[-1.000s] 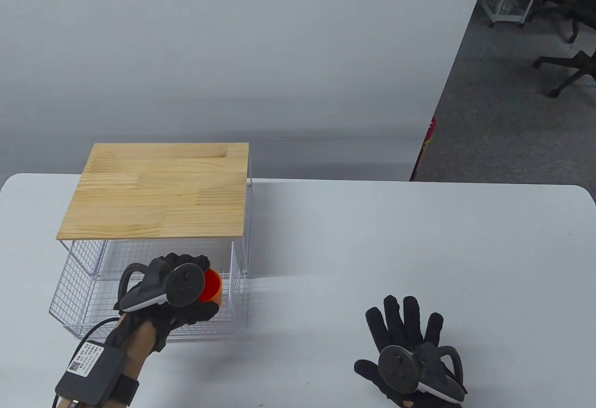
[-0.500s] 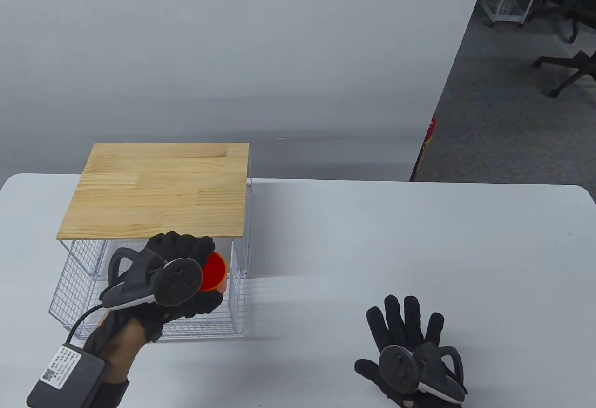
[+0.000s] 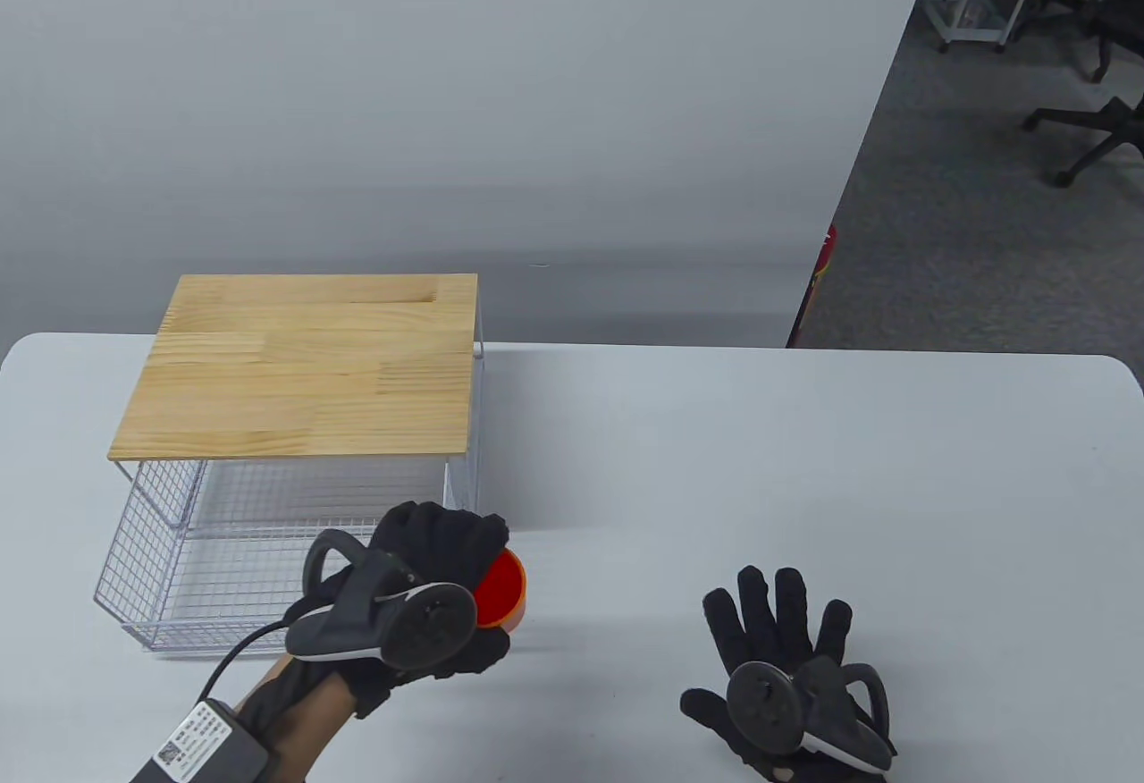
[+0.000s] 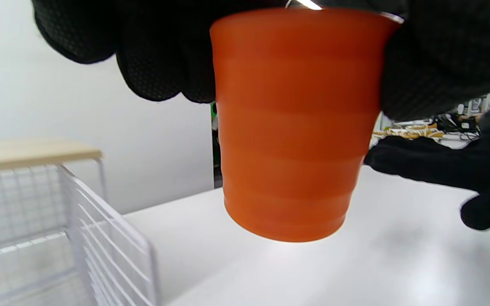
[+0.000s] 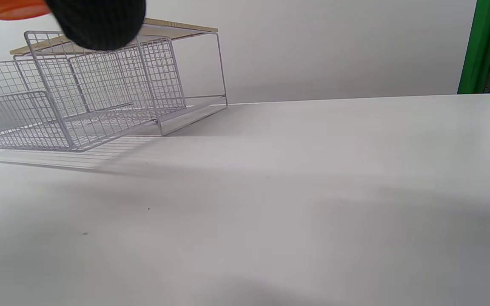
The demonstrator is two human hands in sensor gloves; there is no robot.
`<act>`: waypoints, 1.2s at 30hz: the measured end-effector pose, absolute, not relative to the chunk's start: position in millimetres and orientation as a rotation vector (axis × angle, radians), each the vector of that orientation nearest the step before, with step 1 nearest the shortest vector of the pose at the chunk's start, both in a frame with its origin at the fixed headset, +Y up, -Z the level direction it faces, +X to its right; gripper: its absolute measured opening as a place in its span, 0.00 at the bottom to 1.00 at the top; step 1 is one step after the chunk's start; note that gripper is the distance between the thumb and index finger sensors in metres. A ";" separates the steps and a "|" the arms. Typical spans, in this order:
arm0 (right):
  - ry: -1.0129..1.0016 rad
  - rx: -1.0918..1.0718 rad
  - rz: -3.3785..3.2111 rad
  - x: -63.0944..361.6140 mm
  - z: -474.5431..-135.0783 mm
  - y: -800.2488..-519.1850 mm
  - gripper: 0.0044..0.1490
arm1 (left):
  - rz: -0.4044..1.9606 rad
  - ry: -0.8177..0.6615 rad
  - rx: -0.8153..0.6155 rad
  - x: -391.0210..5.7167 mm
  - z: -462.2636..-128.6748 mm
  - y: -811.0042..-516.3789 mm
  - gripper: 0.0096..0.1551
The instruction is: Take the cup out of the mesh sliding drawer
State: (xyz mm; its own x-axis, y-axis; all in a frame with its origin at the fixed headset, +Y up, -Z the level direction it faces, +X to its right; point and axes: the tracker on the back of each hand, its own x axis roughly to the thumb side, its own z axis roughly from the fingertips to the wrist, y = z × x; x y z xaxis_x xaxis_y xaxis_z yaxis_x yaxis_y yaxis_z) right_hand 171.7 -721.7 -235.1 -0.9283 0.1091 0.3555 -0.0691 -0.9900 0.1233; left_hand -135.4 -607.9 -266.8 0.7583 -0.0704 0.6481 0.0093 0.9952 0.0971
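Table view: wood top [image 3: 304, 363] over drawer [image 3: 206, 586], R hand [image 3: 786, 685] apart.

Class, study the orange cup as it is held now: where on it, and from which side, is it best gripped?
Grip the orange cup at its wide upper band just under the rim, coming from above, as the left hand does. It hangs upright, mouth up, and tapers towards the base, so fingers wrapped round the wider top probably will not slide off.

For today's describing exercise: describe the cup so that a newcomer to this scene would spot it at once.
Find the wood-topped wire rack on the table's left. Just right of its pulled-out mesh drawer, the left hand holds the cup above the table. It is the only orange thing there.
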 end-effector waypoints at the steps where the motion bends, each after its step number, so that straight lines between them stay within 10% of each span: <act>1: 0.171 0.559 2.993 171.7 -235.4 -722.2 0.60 | -0.052 -0.721 0.084 -127.8 -266.5 -615.6 0.66; 19: 0.135 0.563 2.982 173.0 -233.1 -718.8 0.60 | -0.152 -0.725 -0.175 -96.9 -269.3 -728.5 0.66; 36: 0.140 0.560 2.992 172.8 -232.9 -719.0 0.60 | -0.136 -0.720 -0.205 -96.6 -270.1 -741.4 0.67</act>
